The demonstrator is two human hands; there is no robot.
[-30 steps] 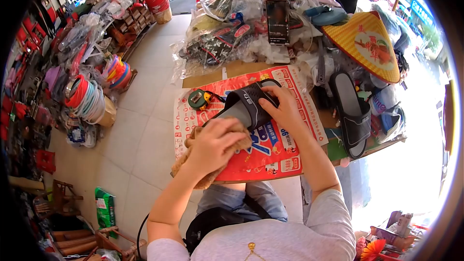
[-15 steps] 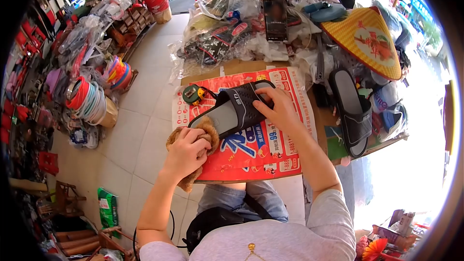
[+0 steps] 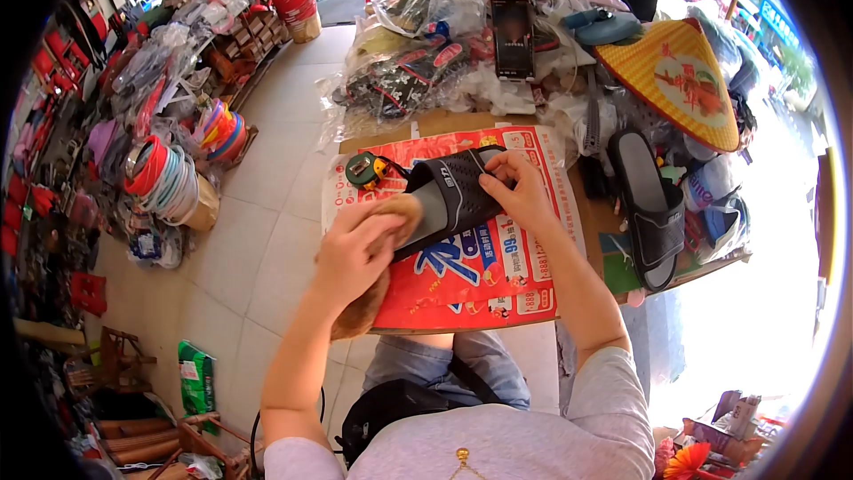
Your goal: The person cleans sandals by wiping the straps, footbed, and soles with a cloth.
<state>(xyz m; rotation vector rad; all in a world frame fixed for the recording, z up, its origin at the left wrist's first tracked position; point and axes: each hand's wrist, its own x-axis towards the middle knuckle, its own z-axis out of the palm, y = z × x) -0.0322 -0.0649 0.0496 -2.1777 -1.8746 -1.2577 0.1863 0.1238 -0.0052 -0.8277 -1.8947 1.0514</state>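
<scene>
Black slide [image 3: 469, 196], frame centre, on red sheet [image 3: 410, 300]: right hand [image 3: 524, 193] pinches toe end, likely steadying it; left hand [image 3: 357, 249] bunches brown cloth [image 3: 360, 311] at heel (fingertips part-hidden).

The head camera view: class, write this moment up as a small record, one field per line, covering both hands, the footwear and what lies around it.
Left hand: left hand holding fluffy brown cloth at the heel end of black slipper with grey insole
Right hand: right hand with fingers at that slipper's toe end
Under it: red printed sheet
Beside it: green, black and yellow tape measure
Further right: second black slipper with grey insole
Beyond: black smartphone; yellow conical hat
</scene>
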